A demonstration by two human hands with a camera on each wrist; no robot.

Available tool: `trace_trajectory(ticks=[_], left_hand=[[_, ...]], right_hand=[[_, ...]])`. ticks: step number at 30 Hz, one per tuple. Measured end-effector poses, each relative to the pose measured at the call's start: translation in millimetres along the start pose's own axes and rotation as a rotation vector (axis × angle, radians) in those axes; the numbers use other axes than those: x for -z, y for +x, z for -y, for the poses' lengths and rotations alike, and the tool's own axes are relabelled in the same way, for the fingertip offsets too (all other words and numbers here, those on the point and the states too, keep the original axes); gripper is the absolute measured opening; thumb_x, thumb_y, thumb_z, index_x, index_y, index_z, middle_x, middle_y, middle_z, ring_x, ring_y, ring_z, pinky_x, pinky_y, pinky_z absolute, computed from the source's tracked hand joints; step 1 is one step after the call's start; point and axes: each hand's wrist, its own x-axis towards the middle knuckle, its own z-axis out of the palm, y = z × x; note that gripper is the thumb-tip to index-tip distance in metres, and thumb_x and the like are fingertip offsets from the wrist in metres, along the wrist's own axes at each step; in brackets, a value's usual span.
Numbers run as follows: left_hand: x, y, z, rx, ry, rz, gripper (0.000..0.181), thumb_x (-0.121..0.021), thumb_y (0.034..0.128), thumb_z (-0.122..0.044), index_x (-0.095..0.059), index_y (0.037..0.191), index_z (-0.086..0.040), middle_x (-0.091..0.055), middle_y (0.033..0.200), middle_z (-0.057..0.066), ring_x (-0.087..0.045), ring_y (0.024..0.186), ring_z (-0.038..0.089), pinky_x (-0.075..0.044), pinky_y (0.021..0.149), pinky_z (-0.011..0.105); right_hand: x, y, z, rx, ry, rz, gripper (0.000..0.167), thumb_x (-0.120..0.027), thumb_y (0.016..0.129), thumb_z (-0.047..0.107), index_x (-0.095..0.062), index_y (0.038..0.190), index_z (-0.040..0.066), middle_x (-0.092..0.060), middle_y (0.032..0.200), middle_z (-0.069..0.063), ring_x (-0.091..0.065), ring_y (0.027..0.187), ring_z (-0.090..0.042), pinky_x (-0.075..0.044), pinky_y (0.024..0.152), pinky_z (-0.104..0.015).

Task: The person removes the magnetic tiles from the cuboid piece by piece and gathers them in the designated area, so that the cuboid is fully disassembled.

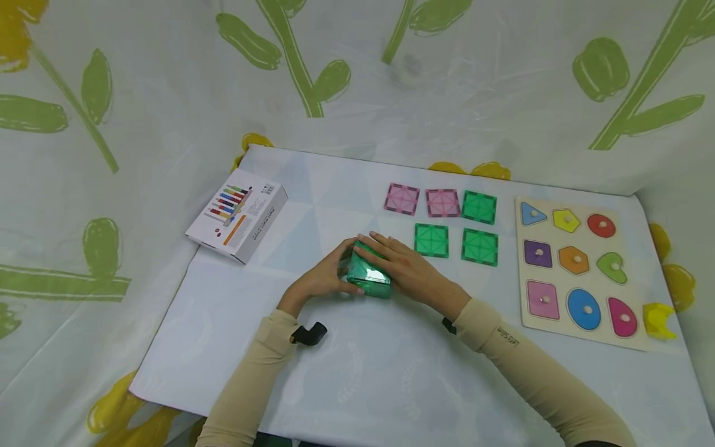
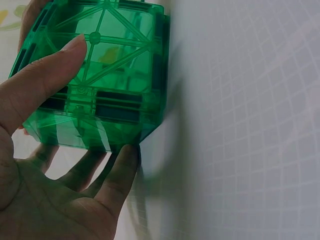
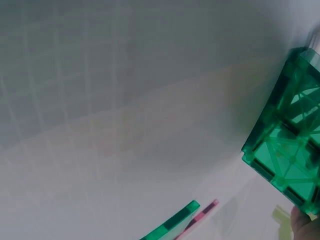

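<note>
A green translucent block of magnetic tiles stands on the table between both hands. The left hand grips its left side; in the left wrist view the thumb lies on one square face and the other fingers reach round an adjoining side. Over the top and right side curls the right hand, its fingers touching the block; its thumb is hidden in the head view. Behind the right hand lie green tiles and pink tiles, flat and apart from the block.
A wooden shape puzzle board with knobbed pieces lies at the right, with a yellow crescent-like piece beside it. On the far left rests a white printed box. A flower-patterned curtain hangs behind the table.
</note>
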Motion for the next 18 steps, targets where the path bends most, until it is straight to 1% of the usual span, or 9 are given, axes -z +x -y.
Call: trace_trajectory(ticks=[5,12,18], left_hand=[[0.3,-0.3,1.2,0.003,-0.003,0.005,0.113,-0.089,0.0745,-0.012,-0.016,0.160,-0.021,-0.022,0.166,0.009,-0.019,0.156,0.033,-0.030,0.123,0.056],[0.0,-0.1,2.8,-0.001,-0.002,0.008,0.112,-0.088,0.0754,-0.013,-0.015,0.160,-0.021,-0.022,0.166,0.010,-0.020,0.155,0.034,-0.031,0.122,0.058],[-0.4,0.7,5.5,0.002,0.008,0.004,0.112,-0.088,0.0762,-0.012,-0.015,0.161,-0.022,-0.018,0.168,0.010,-0.018,0.156,0.034,-0.030,0.122,0.058]], right_hand=[[-3.2,-0.7,0.5,-0.004,0.005,-0.005,0.067,-0.062,0.097,0.004,-0.034,0.158,0.015,-0.034,0.165,-0.005,-0.031,0.153,-0.029,-0.032,0.124,-0.048],[-5.5,-1.8,1.4,-0.027,0.043,0.002,0.068,-0.061,0.098,0.006,-0.031,0.159,0.015,-0.032,0.165,-0.004,-0.029,0.154,-0.030,-0.033,0.123,-0.049],[-6.6,-2.4,1.2,-0.023,0.091,-0.029,0.065,-0.056,0.098,-0.002,-0.032,0.158,0.012,-0.035,0.164,-0.005,-0.030,0.153,-0.030,-0.034,0.123,-0.048]])
